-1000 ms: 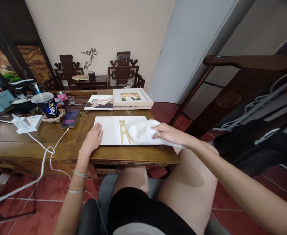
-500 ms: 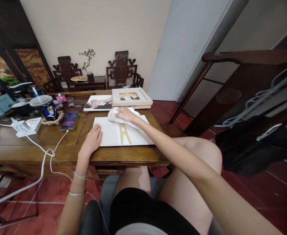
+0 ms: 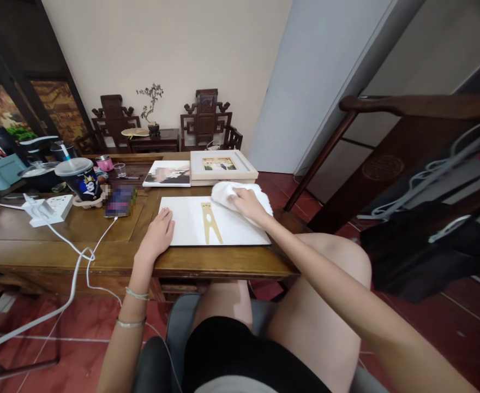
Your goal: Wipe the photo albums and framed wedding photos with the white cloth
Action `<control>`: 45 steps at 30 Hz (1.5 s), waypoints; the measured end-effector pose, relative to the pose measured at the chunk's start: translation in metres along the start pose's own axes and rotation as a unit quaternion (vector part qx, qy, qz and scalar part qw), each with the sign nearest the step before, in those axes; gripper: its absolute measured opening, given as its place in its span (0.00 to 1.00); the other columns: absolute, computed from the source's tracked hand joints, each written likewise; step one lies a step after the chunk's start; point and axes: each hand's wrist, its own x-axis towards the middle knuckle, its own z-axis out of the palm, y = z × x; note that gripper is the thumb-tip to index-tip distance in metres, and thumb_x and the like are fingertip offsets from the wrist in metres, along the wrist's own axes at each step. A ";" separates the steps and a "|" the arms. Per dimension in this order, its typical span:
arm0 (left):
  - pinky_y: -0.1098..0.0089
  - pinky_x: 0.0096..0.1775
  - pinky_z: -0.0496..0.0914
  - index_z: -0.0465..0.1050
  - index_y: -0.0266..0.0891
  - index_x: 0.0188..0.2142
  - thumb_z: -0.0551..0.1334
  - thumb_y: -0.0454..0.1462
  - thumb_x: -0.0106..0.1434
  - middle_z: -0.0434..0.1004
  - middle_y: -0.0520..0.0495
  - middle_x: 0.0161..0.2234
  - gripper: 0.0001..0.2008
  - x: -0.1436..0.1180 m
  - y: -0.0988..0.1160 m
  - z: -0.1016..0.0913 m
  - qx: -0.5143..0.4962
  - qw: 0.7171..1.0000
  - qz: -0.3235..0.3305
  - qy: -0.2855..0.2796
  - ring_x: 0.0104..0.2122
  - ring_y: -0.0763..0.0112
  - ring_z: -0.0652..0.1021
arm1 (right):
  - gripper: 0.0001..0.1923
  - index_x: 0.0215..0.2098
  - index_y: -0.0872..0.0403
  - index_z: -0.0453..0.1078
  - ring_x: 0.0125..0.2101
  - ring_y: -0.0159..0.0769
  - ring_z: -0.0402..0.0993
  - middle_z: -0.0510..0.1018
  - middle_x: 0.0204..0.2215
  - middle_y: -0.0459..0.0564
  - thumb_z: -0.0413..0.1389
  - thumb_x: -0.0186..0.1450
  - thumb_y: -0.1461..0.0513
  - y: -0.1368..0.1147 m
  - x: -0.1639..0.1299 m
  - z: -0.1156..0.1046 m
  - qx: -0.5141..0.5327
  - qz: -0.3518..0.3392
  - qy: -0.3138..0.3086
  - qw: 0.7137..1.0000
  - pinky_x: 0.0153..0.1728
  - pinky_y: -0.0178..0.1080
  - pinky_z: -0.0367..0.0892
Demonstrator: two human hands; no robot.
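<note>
The right hand (image 3: 246,203) presses down on a crumpled white cloth (image 3: 240,195), its grip closed over the top of the bundle with the fingers curled into the fabric. The cloth lies under that grip on the far right corner of a white board (image 3: 191,224), which rests flat on the wooden counter (image 3: 101,240). Just left of the grip, a gold stand piece (image 3: 210,221) shaped like a narrow inverted V lies on the board's face, apart from the cloth by a thin strip of white.

Further left of the grip, the left hand (image 3: 157,236) rests palm down on the board's near left corner, its grip flat and spread, holding nothing but pinning the board to the counter. Two thin bracelets sit on that wrist.

Just beyond the grip, touching distance from the cloth, a pale picture frame (image 3: 222,166) lies on the counter with a small photo at its centre; a printed photo panel (image 3: 167,173) lies beside it to the left. Well to the left of both hands are a phone (image 3: 119,200) on a white cable (image 3: 76,262), a white power strip (image 3: 47,208) and a dark lidded cup (image 3: 80,179) with a straw.
</note>
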 end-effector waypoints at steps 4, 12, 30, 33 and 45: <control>0.53 0.65 0.56 0.66 0.31 0.58 0.47 0.38 0.70 0.63 0.32 0.64 0.21 0.000 0.000 0.000 0.000 1.000 0.000 0.002 0.66 0.55 0.61 | 0.09 0.23 0.50 0.56 0.30 0.42 0.65 0.71 0.24 0.51 0.45 0.61 0.62 0.017 -0.018 -0.011 -0.026 0.010 0.010 1.000 0.35 0.41 0.56; 0.53 0.65 0.57 0.67 0.31 0.56 0.48 0.38 0.70 0.63 0.32 0.64 0.21 0.001 -0.001 0.000 0.011 1.000 0.006 0.006 0.66 0.54 0.62 | 0.09 0.31 0.55 0.66 0.36 0.44 0.71 0.77 0.32 0.57 0.46 0.63 0.67 -0.037 -0.008 0.004 -0.063 -0.055 -0.079 0.993 0.40 0.41 0.60; 0.53 0.65 0.57 0.66 0.33 0.58 0.47 0.39 0.70 0.63 0.34 0.64 0.22 0.002 0.000 0.000 0.010 1.000 0.008 0.004 0.66 0.55 0.61 | 0.09 0.32 0.54 0.69 0.49 0.50 0.73 0.79 0.42 0.61 0.48 0.62 0.69 -0.093 -0.106 -0.017 -0.068 -0.277 -0.224 0.932 0.54 0.54 0.59; 0.52 0.64 0.57 0.65 0.33 0.58 0.47 0.39 0.70 0.62 0.34 0.65 0.22 0.002 0.000 0.000 0.014 1.000 0.007 -0.002 0.66 0.55 0.60 | 0.09 0.33 0.54 0.69 0.34 0.45 0.74 0.78 0.30 0.55 0.46 0.64 0.67 -0.086 -0.068 -0.006 -0.071 -0.235 -0.206 0.947 0.42 0.45 0.63; 0.53 0.65 0.55 0.66 0.29 0.58 0.45 0.40 0.69 0.61 0.31 0.64 0.24 0.003 -0.002 0.000 0.019 1.000 0.007 -0.006 0.66 0.55 0.60 | 0.17 0.49 0.60 0.69 0.49 0.51 0.71 0.74 0.49 0.66 0.44 0.66 0.67 -0.104 -0.017 0.039 -0.173 -0.180 -0.174 0.953 0.57 0.59 0.51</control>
